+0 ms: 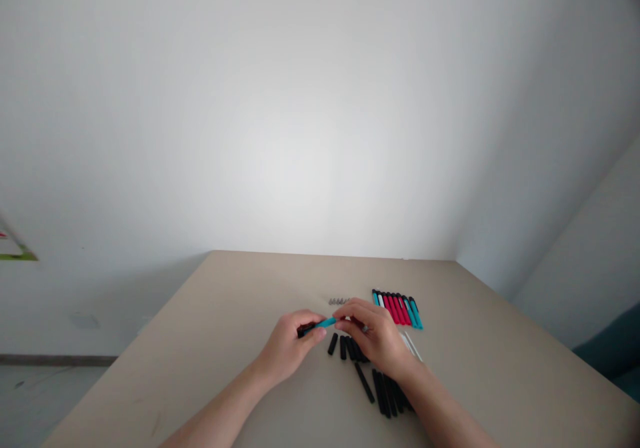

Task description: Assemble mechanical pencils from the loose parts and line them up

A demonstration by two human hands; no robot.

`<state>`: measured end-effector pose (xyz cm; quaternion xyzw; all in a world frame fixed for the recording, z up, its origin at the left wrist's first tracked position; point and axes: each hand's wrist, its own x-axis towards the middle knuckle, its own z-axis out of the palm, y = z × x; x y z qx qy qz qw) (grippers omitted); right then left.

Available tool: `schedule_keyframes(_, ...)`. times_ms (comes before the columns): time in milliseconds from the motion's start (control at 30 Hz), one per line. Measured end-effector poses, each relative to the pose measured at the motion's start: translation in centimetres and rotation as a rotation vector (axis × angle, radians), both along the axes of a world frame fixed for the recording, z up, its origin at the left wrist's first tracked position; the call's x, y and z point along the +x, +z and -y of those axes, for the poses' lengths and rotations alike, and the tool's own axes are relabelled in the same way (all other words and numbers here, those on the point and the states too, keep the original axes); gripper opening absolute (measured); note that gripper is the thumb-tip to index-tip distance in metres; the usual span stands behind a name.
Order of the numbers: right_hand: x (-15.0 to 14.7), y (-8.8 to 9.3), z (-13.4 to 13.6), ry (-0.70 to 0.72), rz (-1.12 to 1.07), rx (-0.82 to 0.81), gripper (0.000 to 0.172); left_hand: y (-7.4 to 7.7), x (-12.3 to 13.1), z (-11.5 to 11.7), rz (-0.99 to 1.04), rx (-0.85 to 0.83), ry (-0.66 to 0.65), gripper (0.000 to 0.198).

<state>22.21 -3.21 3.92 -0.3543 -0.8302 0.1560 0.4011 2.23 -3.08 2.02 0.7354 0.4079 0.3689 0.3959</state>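
A blue pen (327, 322) with a black end is held slantwise above the table. My left hand (286, 345) is closed around its black end. At the other end, the fingertips of my right hand (376, 335) pinch the blue tip; any small part between them is hidden. Just behind the hands lies a row of small metal springs (339, 301), partly covered by my right fingers. Short black tubes (343, 347) lie under my right hand. Longer black tubes (380, 393) lie nearer me, partly behind my right forearm.
Red, blue and white pens with black ends (397, 309) lie in a row at the back right. Thin white sticks (413, 347) show beside my right wrist. The beige table (260, 281) meets a white wall (300, 135) at its back edge.
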Motion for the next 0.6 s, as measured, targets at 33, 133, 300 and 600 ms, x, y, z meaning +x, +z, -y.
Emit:
schedule_keyframes(33,0.0,0.0,0.0,0.002,0.0,0.002,0.015,0.1,0.0,0.0,0.004,0.0,-0.002,0.023)
schedule_keyframes(133,0.0,-0.1,0.0,0.007,-0.001,0.004,0.015,0.1,0.1,0.1,0.019,-0.009,-0.012,0.022)
schedule_keyframes(300,-0.1,0.3,0.1,-0.006,-0.014,0.016,0.019,-0.2,0.1,0.0,0.031,-0.015,-0.024,0.023)
schedule_keyframes(600,1.0,0.3,-0.2,-0.177,-0.001,-0.007,0.024,-0.3,-0.1,0.1,0.053,-0.083,-0.056,0.026)
